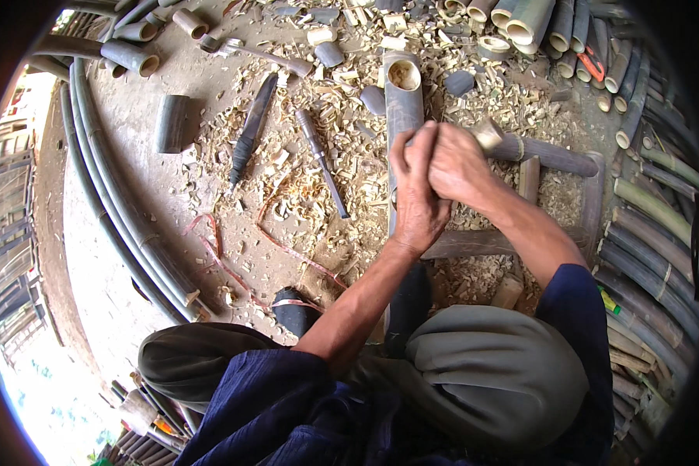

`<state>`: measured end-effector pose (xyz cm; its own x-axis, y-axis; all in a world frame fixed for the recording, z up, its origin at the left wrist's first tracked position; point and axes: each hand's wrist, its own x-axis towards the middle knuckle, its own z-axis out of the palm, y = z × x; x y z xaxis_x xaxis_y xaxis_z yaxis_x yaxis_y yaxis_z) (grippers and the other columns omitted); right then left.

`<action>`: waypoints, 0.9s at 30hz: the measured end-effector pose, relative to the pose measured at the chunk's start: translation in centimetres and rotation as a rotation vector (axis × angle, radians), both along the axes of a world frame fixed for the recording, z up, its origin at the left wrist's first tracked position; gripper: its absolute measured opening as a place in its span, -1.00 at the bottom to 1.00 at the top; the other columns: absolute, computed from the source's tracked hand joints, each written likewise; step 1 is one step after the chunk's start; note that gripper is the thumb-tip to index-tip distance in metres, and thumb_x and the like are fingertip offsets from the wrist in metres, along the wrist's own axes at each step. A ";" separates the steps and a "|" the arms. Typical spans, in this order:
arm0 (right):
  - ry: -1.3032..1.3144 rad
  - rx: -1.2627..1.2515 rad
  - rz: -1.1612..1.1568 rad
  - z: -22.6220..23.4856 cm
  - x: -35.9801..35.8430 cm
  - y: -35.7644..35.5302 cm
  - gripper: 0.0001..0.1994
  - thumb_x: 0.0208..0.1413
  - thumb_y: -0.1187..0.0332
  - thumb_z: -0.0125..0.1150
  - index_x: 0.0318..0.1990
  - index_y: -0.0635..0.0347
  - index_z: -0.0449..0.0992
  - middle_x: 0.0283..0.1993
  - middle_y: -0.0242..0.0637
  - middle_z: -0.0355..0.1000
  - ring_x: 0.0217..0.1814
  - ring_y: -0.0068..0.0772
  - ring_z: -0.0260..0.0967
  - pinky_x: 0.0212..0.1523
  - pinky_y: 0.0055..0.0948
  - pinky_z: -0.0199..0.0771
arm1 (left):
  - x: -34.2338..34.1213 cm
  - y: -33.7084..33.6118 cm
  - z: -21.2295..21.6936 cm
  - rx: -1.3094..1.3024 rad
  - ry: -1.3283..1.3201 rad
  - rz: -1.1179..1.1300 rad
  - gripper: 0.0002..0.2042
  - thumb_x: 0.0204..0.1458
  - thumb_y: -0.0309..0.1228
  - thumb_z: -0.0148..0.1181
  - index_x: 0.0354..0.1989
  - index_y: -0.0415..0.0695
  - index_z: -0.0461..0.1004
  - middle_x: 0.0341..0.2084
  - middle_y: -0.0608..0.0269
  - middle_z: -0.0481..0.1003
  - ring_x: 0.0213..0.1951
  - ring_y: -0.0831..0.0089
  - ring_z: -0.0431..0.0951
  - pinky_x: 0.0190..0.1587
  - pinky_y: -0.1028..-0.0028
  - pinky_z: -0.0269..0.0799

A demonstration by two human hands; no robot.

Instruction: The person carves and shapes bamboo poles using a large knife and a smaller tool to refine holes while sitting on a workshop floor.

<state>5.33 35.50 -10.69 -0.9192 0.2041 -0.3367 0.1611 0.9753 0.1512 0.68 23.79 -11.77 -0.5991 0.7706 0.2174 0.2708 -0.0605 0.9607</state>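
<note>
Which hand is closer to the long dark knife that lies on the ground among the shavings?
Left. The left hand is clasped on the bamboo tube, to the right of the knife. The right hand sits beyond it, farther right.

Dirt floor (116,233) lying under thick scatter of pale bamboo shavings (342,179). Cut bamboo tubes (520,19) piling at top edge, long poles (109,210) curving along left. Dark blade (250,128), metal rod (322,163), red cord (210,248) resting among chips.
</note>
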 end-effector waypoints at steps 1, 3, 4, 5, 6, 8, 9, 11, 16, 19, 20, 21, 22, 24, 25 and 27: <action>-0.274 0.064 0.110 1.2 -2.1 -0.5 -0.98 0.05 0.39 0.34 -0.35 0.06 0.65 -0.38 -0.43 0.56 -0.27 -0.57 0.42 -0.12 -0.43 0.49 | -0.4 -0.3 -0.4 -0.031 0.009 0.056 -0.08 -0.14 -0.62 0.37 0.48 -0.16 0.05 0.24 -0.19 0.08 0.32 -0.09 0.19 0.37 0.03 0.24; -0.162 0.076 0.184 0.6 -1.4 -0.3 -0.95 0.09 0.37 0.34 -0.36 0.09 0.64 -0.38 -0.45 0.55 -0.27 -0.57 0.41 -0.12 -0.39 0.50 | -0.4 -0.5 -0.5 -0.065 0.027 0.073 -0.02 -0.16 -0.61 0.37 0.50 -0.16 -0.05 0.25 -0.21 0.07 0.31 -0.13 0.20 0.37 0.01 0.24; -0.127 -0.043 0.147 0.3 -0.8 0.5 -0.95 0.08 0.38 0.34 -0.35 0.11 0.64 -0.37 -0.42 0.55 -0.26 -0.55 0.42 -0.08 -0.37 0.50 | 0.0 -0.4 -0.3 -0.104 0.005 0.031 0.00 -0.17 -0.62 0.37 0.51 -0.14 -0.08 0.26 -0.23 0.06 0.31 -0.16 0.20 0.36 0.00 0.25; -0.094 -0.162 0.108 0.0 0.4 1.6 -0.95 0.08 0.39 0.34 -0.34 0.13 0.64 -0.36 -0.39 0.55 -0.26 -0.54 0.43 -0.04 -0.35 0.50 | 0.7 0.1 0.1 -0.143 -0.018 -0.013 0.03 -0.18 -0.62 0.37 0.52 -0.12 -0.11 0.26 -0.25 0.06 0.31 -0.19 0.20 0.36 -0.02 0.27; -0.108 -0.344 0.031 -1.6 3.0 3.2 -0.93 0.07 0.40 0.35 -0.32 0.17 0.64 -0.34 -0.29 0.55 -0.26 -0.44 0.45 0.00 -0.30 0.53 | 1.5 0.6 0.8 -0.167 -0.015 -0.106 0.06 -0.19 -0.62 0.38 0.53 -0.09 -0.15 0.29 -0.31 0.02 0.32 -0.26 0.21 0.33 -0.05 0.32; -0.233 -0.621 -0.121 1.0 3.1 3.1 -0.81 0.09 0.42 0.35 -0.15 0.24 0.61 -0.23 -0.13 0.56 -0.26 -0.27 0.50 -0.11 -0.25 0.64 | 2.1 0.4 1.6 -0.352 -0.011 -0.219 0.08 -0.19 -0.64 0.36 0.53 -0.01 -0.19 0.30 -0.42 -0.01 0.28 -0.38 0.23 0.31 -0.06 0.36; -0.449 -0.724 -0.349 4.3 1.8 2.3 -0.77 0.09 0.43 0.34 -0.08 0.23 0.60 -0.15 -0.08 0.57 -0.20 -0.24 0.52 -0.09 -0.24 0.65 | 2.6 0.2 2.1 -0.408 -0.060 -0.266 0.08 -0.19 -0.65 0.35 0.53 0.02 -0.20 0.31 -0.46 -0.02 0.26 -0.43 0.25 0.30 -0.07 0.37; -0.448 -0.715 -0.430 2.7 6.7 2.6 -0.61 -0.05 0.43 0.37 0.00 0.24 0.57 -0.08 0.04 0.56 -0.04 -0.06 0.53 0.04 -0.14 0.57 | 3.1 -0.2 3.3 -0.443 -0.077 -0.414 0.09 -0.21 -0.68 0.32 0.53 0.10 -0.20 0.31 -0.50 -0.03 0.19 -0.53 0.28 0.29 -0.10 0.36; -0.429 -0.975 -0.826 3.0 7.5 -0.9 -0.47 -0.03 0.38 0.38 0.16 0.22 0.46 0.12 0.11 0.46 0.19 0.00 0.42 0.22 -0.11 0.44 | 2.1 -1.2 3.1 -0.474 -0.022 -0.569 0.16 -0.29 -0.64 0.42 0.53 0.05 -0.19 0.34 -0.48 0.02 0.18 -0.42 0.38 0.24 -0.03 0.44; -0.271 -1.090 -0.970 2.5 8.6 -4.4 -0.38 0.05 0.35 0.37 0.29 0.23 0.32 0.27 0.06 0.36 0.30 -0.05 0.33 0.29 -0.16 0.38 | 0.2 -1.9 3.7 -0.493 -0.153 -0.763 0.14 -0.34 -0.63 0.38 0.52 0.05 -0.15 0.31 -0.53 0.05 0.28 -0.38 0.30 0.29 0.00 0.38; -0.197 -1.091 -0.951 1.5 9.8 -5.7 -0.37 0.08 0.34 0.36 0.31 0.23 0.29 0.28 0.03 0.34 0.31 -0.07 0.31 0.31 -0.19 0.36 | -0.2 -2.1 3.7 -0.523 -0.105 -0.828 0.09 -0.34 -0.58 0.41 0.50 0.01 -0.04 0.28 -0.42 0.19 0.31 -0.25 0.31 0.33 0.08 0.36; -0.125 -1.094 -0.923 0.3 10.6 -7.0 -0.36 0.11 0.34 0.35 0.33 0.23 0.25 0.30 0.00 0.33 0.33 -0.09 0.28 0.33 -0.21 0.35 | -1.4 -2.1 4.1 -0.582 -0.095 -0.973 0.07 -0.34 -0.56 0.41 0.49 0.01 0.00 0.29 -0.38 0.21 0.33 -0.22 0.29 0.35 0.09 0.34; -0.062 -1.015 -0.886 -0.9 10.9 -9.0 -0.39 0.12 0.33 0.35 0.30 0.24 0.27 0.26 -0.01 0.35 0.30 -0.13 0.31 0.29 -0.22 0.38 | -3.0 -1.6 5.0 -0.639 -0.079 -1.120 0.05 -0.33 -0.55 0.42 0.48 0.00 0.04 0.29 -0.33 0.23 0.35 -0.20 0.27 0.36 0.09 0.32; 0.083 -0.855 -0.781 -2.9 9.3 -12.8 -0.46 0.16 0.30 0.33 0.25 0.26 0.30 0.18 -0.03 0.39 0.23 -0.21 0.36 0.19 -0.23 0.45 | -3.3 -2.8 3.4 -0.680 0.065 -1.185 0.02 -0.35 -0.51 0.45 0.46 0.00 0.14 0.37 -0.21 0.17 0.45 -0.10 0.12 0.45 0.07 0.16; 0.154 -0.770 -0.752 -2.3 7.3 -13.8 -0.49 0.18 0.29 0.32 0.22 0.27 0.32 0.14 -0.04 0.41 0.20 -0.25 0.39 0.14 -0.24 0.49 | -5.0 -3.1 5.0 -0.675 0.166 -1.192 0.02 -0.32 -0.46 0.47 0.48 0.02 0.12 0.42 -0.22 0.07 0.49 -0.13 -0.03 0.50 -0.02 -0.03; -0.169 -1.465 -1.446 2.5 4.2 -11.2 -0.65 0.25 0.23 0.28 0.00 0.34 0.44 -0.27 -0.19 0.52 -0.30 -0.38 0.52 -0.28 -0.37 0.61 | -10.6 -4.8 6.6 -0.396 0.288 -1.096 -0.05 -0.19 -0.44 0.44 0.49 0.01 0.11 0.45 -0.13 0.04 0.52 -0.17 -0.21 0.53 -0.15 -0.31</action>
<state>9.57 24.34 -8.21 -0.3248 0.1544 -0.9331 0.8273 -0.4317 -0.3594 -9.89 18.99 -5.16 0.4488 0.8839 -0.1311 0.4680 -0.1075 0.8772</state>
